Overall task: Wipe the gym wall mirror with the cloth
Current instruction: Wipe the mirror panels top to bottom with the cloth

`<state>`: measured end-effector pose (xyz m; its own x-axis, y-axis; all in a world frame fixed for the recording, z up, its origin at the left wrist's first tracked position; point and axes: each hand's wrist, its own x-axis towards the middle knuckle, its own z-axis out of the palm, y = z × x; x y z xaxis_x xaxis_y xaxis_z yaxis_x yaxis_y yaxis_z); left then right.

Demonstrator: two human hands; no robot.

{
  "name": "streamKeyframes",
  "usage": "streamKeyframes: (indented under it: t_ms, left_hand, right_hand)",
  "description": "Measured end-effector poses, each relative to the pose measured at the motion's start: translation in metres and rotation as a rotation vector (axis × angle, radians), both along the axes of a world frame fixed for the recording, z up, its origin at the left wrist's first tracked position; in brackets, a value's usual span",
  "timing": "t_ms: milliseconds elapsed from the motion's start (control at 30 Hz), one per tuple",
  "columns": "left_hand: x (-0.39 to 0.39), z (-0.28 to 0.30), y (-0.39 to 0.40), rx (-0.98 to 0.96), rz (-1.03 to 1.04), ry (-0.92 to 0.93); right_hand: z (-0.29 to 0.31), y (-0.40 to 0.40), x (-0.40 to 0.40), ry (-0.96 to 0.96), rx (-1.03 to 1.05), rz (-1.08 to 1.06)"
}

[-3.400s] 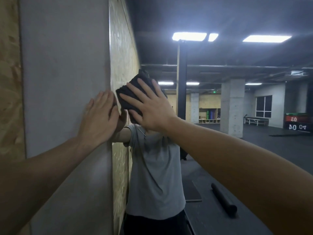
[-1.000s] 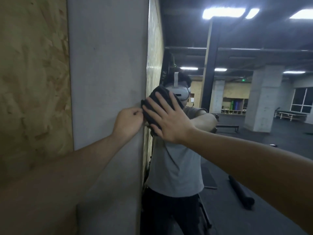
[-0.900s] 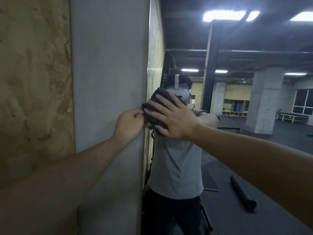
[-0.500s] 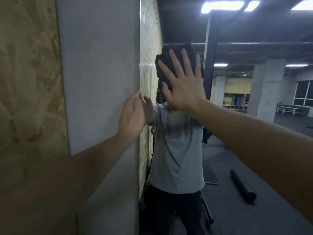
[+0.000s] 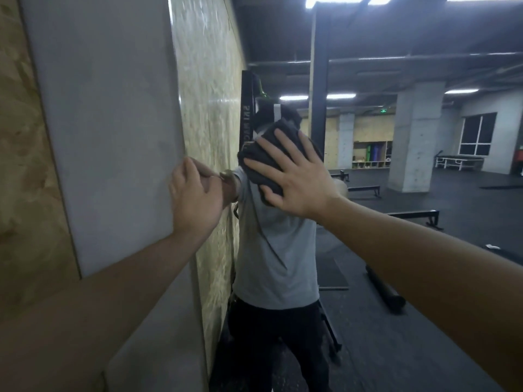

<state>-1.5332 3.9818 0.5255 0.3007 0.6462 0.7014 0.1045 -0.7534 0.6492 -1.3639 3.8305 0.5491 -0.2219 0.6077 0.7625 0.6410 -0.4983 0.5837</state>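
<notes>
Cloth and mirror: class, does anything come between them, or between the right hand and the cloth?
Nothing visible does. The right hand presses the dark cloth flat on the mirror with spread fingers.

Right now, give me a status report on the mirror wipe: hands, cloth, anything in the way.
Right hand flat, pressing dark folded cloth on the wall mirror. Left hand curled at the mirror's edge by the grey pillar. Nothing blocking.

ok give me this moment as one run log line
phase: wiping | right hand: flat, fingers spread, pressing dark cloth on mirror | left hand: at mirror's left edge, against grey panel
</notes>
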Motion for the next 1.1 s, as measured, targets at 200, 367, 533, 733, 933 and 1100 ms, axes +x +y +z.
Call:
streamKeyframes:
  t_ms: [200, 367, 533, 733, 933, 1100]
  left_hand:
    - [0.016, 0.009, -0.012, -0.131, 0.125, -0.030]
    - [0.023, 0.012, -0.025, -0.182, 0.160, -0.062]
    - [0.019, 0.007, -0.022, -0.117, 0.165, -0.061]
    - [0.005, 0.005, -0.009, -0.114, 0.049, -0.066]
    - [-0.014, 0.006, 0.017, -0.209, -0.135, -0.111]
    - [-0.018, -0.001, 0.020, -0.063, -0.280, -0.087]
  right_hand:
    - [0.006, -0.095, 0.052, 0.132, 0.132, -0.119]
    - [-0.001, -0.151, 0.083, 0.235, 0.311, -0.134]
    - [-0.006, -0.123, 0.073, 0.306, 0.429, -0.123]
    - [0.003, -0.054, 0.027, 0.312, 0.296, -0.113]
    - [0.006, 0.045, -0.035, 0.212, 0.123, -0.108]
    - [-0.004, 0.080, -0.058, 0.101, -0.023, -0.014]
